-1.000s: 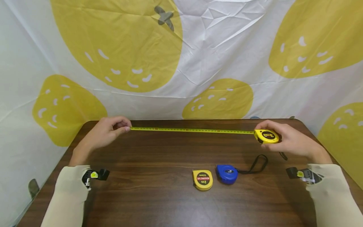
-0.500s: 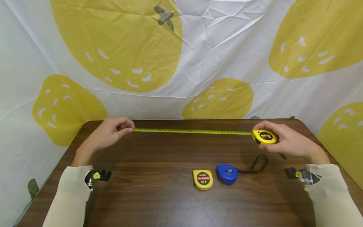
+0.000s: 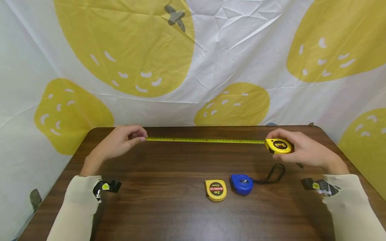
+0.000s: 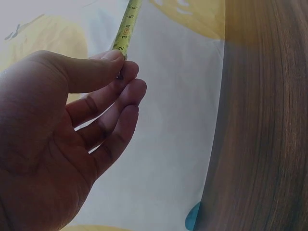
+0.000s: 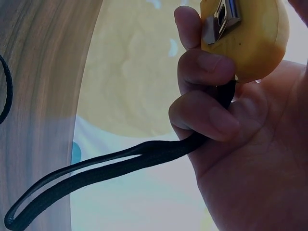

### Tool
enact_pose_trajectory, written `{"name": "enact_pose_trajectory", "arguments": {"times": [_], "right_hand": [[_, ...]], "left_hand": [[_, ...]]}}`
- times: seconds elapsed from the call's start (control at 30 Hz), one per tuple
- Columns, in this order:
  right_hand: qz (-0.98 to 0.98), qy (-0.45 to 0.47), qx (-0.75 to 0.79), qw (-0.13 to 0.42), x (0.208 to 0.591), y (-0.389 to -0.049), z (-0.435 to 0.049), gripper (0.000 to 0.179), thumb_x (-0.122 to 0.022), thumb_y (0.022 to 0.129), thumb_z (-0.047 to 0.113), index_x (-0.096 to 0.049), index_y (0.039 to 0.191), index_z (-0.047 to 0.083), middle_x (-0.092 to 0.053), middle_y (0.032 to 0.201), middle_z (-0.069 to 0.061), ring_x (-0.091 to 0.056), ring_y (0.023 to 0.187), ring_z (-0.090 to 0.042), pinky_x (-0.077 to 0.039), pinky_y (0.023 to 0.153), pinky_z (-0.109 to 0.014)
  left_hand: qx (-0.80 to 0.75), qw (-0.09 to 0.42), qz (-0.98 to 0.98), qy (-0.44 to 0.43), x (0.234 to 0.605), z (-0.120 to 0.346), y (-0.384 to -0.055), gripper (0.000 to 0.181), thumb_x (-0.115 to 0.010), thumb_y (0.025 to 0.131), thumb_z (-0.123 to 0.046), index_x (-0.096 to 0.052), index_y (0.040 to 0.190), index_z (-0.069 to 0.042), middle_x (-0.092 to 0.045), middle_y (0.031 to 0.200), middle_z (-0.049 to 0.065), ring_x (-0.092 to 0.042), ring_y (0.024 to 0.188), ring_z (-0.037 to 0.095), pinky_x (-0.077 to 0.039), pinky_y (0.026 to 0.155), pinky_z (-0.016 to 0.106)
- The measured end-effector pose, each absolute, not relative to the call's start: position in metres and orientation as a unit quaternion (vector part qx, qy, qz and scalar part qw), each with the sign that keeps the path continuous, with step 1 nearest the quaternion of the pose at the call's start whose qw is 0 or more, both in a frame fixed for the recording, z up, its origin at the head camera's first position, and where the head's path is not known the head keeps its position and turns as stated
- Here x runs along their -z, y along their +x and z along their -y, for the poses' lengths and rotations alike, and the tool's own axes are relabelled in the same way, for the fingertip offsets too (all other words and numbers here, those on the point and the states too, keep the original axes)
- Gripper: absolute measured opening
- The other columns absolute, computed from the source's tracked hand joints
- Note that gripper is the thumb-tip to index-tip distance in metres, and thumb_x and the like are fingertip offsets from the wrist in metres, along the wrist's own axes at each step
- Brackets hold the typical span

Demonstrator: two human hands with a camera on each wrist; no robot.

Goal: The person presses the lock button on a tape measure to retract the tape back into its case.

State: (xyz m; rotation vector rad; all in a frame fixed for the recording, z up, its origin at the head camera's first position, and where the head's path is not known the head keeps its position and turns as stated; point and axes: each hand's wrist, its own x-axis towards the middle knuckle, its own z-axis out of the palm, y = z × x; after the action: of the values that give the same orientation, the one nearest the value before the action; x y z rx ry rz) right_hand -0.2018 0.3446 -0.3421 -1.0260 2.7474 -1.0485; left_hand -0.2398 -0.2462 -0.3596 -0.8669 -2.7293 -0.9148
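My left hand [image 3: 122, 142] pinches the end of a yellow tape blade [image 3: 208, 140] between thumb and index finger. In the left wrist view the thumb lies over the blade [image 4: 128, 29] near its low numbers. At the blade's other end, my right hand [image 3: 306, 149] grips the yellow tape measure [image 3: 278, 146] marked 3. The blade stretches straight between both hands above the far part of the table. The right wrist view shows fingers curled round the yellow case [image 5: 260, 43], which has a metal belt clip and a black wrist strap [image 5: 125, 163] hanging down.
On the brown wooden table [image 3: 150, 201] lie a smaller yellow 2 m tape measure [image 3: 215, 190] and, just right of it, a blue tape measure [image 3: 242, 184] with a black cord loop [image 3: 275, 172]. A fruit-printed curtain [image 3: 169, 110] hangs behind the table's far edge.
Both hands have drawn slightly closer together: the left hand moved right, the right hand a little left. The blade's visible length has shortened. The two tape measures on the table stayed put.
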Motion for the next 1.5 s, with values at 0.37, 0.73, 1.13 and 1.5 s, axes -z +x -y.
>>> {"name": "enact_pose_trajectory", "arguments": {"times": [0.37, 0.73, 1.13, 1.5], "right_hand": [[-0.877, -0.359, 0.318, 0.006, 0.344, -0.204, -0.34, 0.046, -0.086, 0.094, 0.003, -0.064, 0.131, 0.02, -0.068, 0.103, 0.003, -0.064, 0.078, -0.013, -0.057, 0.063, -0.031], [-0.876, -0.375, 0.302, -0.005, 0.343, -0.205, -0.33, 0.052, -0.09, 0.091, 0.004, -0.063, 0.132, 0.02, -0.069, 0.104, 0.008, -0.064, 0.084, -0.011, -0.056, 0.07, -0.029], [-0.875, -0.393, 0.281, -0.009, 0.343, -0.204, -0.325, 0.049, -0.09, 0.092, 0.008, -0.062, 0.129, 0.023, -0.067, 0.097, 0.011, -0.063, 0.08, -0.008, -0.054, 0.07, -0.028], [-0.886, -0.378, 0.268, 0.008, 0.34, -0.199, -0.317, 0.048, -0.09, 0.092, 0.013, -0.061, 0.129, 0.026, -0.068, 0.097, 0.01, -0.064, 0.081, -0.01, -0.056, 0.072, -0.03]], "left_hand": [[0.302, 0.063, 0.903, -0.298, 0.361, 0.239, -0.241, 0.004, -0.075, 0.106, -0.01, -0.077, 0.105, -0.012, -0.075, 0.095, -0.005, -0.071, 0.088, 0.022, -0.056, 0.08, 0.038], [0.297, 0.064, 0.903, -0.305, 0.36, 0.233, -0.241, 0.004, -0.074, 0.107, -0.011, -0.077, 0.105, -0.014, -0.075, 0.095, -0.005, -0.069, 0.087, 0.015, -0.057, 0.08, 0.041], [0.29, 0.054, 0.9, -0.322, 0.36, 0.227, -0.239, 0.004, -0.073, 0.107, -0.011, -0.076, 0.106, -0.013, -0.075, 0.096, -0.003, -0.068, 0.086, 0.015, -0.057, 0.08, 0.041], [0.288, 0.053, 0.895, -0.335, 0.358, 0.222, -0.235, 0.008, -0.074, 0.107, -0.008, -0.076, 0.106, -0.015, -0.074, 0.097, -0.006, -0.067, 0.088, 0.014, -0.057, 0.082, 0.041]]}}
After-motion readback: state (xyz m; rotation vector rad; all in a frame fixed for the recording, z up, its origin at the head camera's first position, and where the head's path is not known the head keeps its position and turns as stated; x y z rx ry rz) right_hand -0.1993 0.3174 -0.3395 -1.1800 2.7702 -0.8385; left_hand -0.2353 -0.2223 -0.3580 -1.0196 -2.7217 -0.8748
